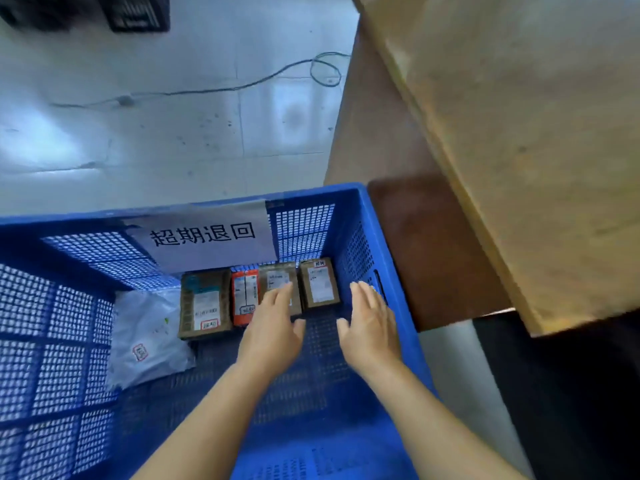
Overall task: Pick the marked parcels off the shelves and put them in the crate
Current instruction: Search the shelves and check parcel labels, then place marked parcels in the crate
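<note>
Both arms reach down into the blue crate (360,216), which stands on the pale floor (156,133) beside a wooden table (519,133). The left hand (273,327) lies flat with its fingers straight, the tips over the third box (277,278) in a row along the far wall; whether they actually touch it I cannot tell. The right hand (370,327) is also spread and holds nothing, its fingers near the crate's right wall, just beside the fourth box (320,284).

The parcels already in the crate are a grey plastic mailer (149,337) at the left, then a brown box (204,304), a narrow red and white box (244,296), and the two brown boxes by the hands. They sit side by side, labels up.

This looks to me like the setting-down and tidying step. Done well, it means nudging the boxes snug against the far wall and each other with flat fingers, keeping labels upward so the marks stay readable, and leaving the near floor of the crate free for more parcels.

A paper sign (204,235) taped on the far wall reads 超期退回. Each parcel carries a white shipping label, and several bear a small red-framed sticker, but the print on them is too small and blurred to read.
</note>
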Action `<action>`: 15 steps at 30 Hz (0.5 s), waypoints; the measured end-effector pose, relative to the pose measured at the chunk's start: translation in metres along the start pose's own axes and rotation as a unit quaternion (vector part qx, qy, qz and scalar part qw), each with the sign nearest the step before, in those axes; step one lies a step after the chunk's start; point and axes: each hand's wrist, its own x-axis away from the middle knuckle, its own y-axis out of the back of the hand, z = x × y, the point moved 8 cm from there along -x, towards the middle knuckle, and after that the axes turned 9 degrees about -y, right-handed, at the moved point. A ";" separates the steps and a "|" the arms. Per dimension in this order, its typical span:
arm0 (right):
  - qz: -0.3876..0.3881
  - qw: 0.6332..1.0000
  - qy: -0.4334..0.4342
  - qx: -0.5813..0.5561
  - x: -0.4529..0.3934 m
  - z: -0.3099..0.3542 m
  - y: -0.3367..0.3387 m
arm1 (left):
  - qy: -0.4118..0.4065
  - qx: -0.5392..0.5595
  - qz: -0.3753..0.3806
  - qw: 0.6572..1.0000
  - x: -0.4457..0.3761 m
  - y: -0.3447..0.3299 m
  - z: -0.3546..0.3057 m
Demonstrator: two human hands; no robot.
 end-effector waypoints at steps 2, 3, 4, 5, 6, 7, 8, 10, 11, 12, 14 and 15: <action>-0.030 0.999 -0.012 -0.015 0.025 -0.004 0.027 | -0.037 -0.015 0.010 0.999 0.018 0.011 -0.028; -0.045 0.998 -0.021 -0.024 0.038 -0.008 0.040 | -0.055 -0.022 0.013 0.998 0.027 0.015 -0.042; -0.060 0.997 -0.030 -0.032 0.052 -0.011 0.053 | -0.072 -0.027 0.019 0.997 0.037 0.019 -0.055; -0.074 0.996 -0.038 -0.039 0.067 -0.015 0.065 | -0.090 -0.030 0.022 0.995 0.047 0.023 -0.068; -0.086 0.994 -0.047 -0.045 0.083 -0.020 0.075 | -0.109 -0.035 0.026 0.993 0.057 0.027 -0.081; -0.098 0.992 -0.055 -0.051 0.098 -0.024 0.085 | -0.129 -0.040 0.029 0.990 0.067 0.030 -0.094; -0.106 0.991 -0.065 -0.054 0.112 -0.029 0.095 | -0.150 -0.045 0.031 0.987 0.076 0.034 -0.106; -0.121 0.986 -0.090 -0.064 0.141 -0.042 0.112 | -0.192 -0.045 0.042 0.980 0.096 0.037 -0.133; -0.130 0.984 -0.103 -0.071 0.154 -0.050 0.121 | -0.213 -0.043 0.047 0.975 0.107 0.037 -0.146; -0.140 0.980 -0.117 -0.077 0.167 -0.057 0.130 | -0.235 -0.041 0.054 0.970 0.116 0.037 -0.160; -0.161 0.973 -0.141 -0.085 0.192 -0.072 0.147 | -0.271 -0.040 0.064 0.960 0.135 0.035 -0.186; -0.176 0.969 -0.152 -0.088 0.204 -0.081 0.156 | -0.286 -0.041 0.069 0.955 0.143 0.032 -0.199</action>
